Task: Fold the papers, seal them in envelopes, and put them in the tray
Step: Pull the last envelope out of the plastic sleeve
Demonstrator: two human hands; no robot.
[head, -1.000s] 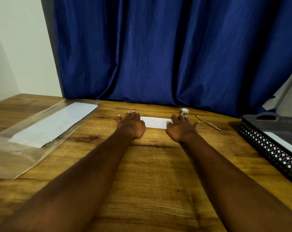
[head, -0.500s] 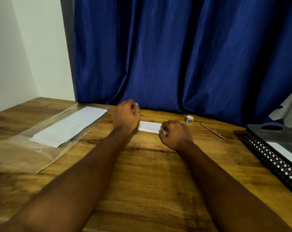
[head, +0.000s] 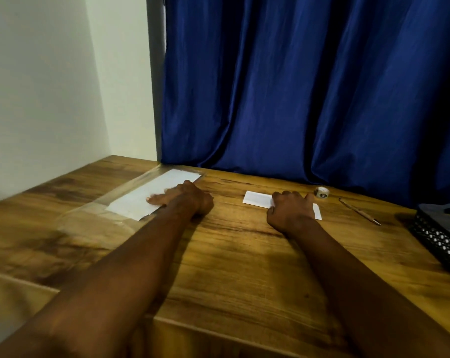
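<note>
At the far left of the wooden table [head: 244, 267] lies a clear plastic sleeve [head: 94, 215] with a white sheet [head: 138, 205] in it, running back towards the blue curtain [head: 309, 99]; the left hand [head: 187, 201] reaches onto that sheet, its fingers [head: 156, 200] stretched out flat and blurred, resting on the white surface and gripping nothing that shows. Right of it, past a bare strip of wood, the folded paper [head: 257, 198] lies flat near the table's far edge; the right hand [head: 292, 210] sits on its right half with fingers curled down over it and thumb pointing right, holding the paper against the table; only the left end and a small right corner of the paper show. Just beyond the thumb stands a small roll of tape [head: 321, 193]; near it a pen [head: 360, 211] lies at a slant, apart from both. At the right edge sits the black mesh tray [head: 435, 239], well apart from the folded paper.
</note>
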